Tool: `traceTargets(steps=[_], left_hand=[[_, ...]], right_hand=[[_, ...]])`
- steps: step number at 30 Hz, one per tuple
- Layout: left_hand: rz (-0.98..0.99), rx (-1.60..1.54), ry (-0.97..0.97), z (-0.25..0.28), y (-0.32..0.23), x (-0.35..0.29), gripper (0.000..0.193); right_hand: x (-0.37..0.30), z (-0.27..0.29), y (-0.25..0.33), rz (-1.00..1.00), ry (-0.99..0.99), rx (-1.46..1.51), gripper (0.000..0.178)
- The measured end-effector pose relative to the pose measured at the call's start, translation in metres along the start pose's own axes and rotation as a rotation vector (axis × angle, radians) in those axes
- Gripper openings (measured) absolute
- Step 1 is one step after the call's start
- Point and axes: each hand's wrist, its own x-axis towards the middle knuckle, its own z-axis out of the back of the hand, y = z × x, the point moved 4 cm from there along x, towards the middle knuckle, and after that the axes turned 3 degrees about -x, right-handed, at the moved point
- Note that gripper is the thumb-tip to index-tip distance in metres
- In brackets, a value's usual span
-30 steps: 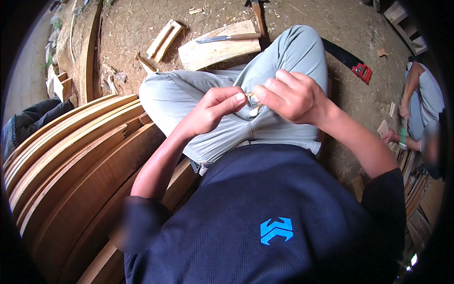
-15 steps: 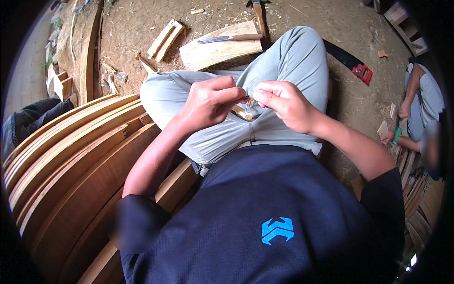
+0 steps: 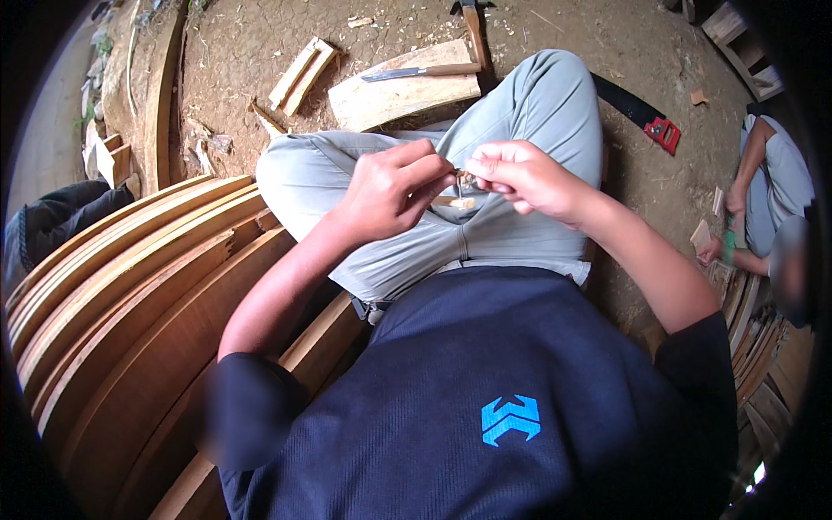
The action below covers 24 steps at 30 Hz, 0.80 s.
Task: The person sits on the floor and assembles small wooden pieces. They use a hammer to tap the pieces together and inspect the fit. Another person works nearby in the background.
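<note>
My left hand is closed in a pinch over my lap, facing my right hand, whose fingers are also pinched. A small brownish piece sits between the two sets of fingertips, too small to make out. Just below the left fingers shows the pale end of a small wood stick. The rest of that stick is hidden by the hand, and whether it is held or lies on the lap cannot be told.
Beyond my crossed legs, a knife lies on a pale wooden board. A hammer-like tool, a red-handled saw and a grooved wood block lie around it. Curved planks are stacked at left. Another person works at right.
The wood stick below my left hand has shifted slightly right and turned more level. My right hand has tilted, its lower fingers loosening a little. The other person's hands moved slightly.
</note>
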Motion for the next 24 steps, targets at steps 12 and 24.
traceTargets(steps=[12,24], left_hand=[[0.531,-1.000,-0.294,-0.015,0.001,-0.004,0.036],[0.697,-1.126,-0.145,-0.014,-0.006,0.011,0.034]], right_hand=[[-0.022,-0.012,0.028,1.396,-0.586,-1.235,0.029],[-0.024,0.005,0.028,1.505,-0.657,-1.315,0.028]])
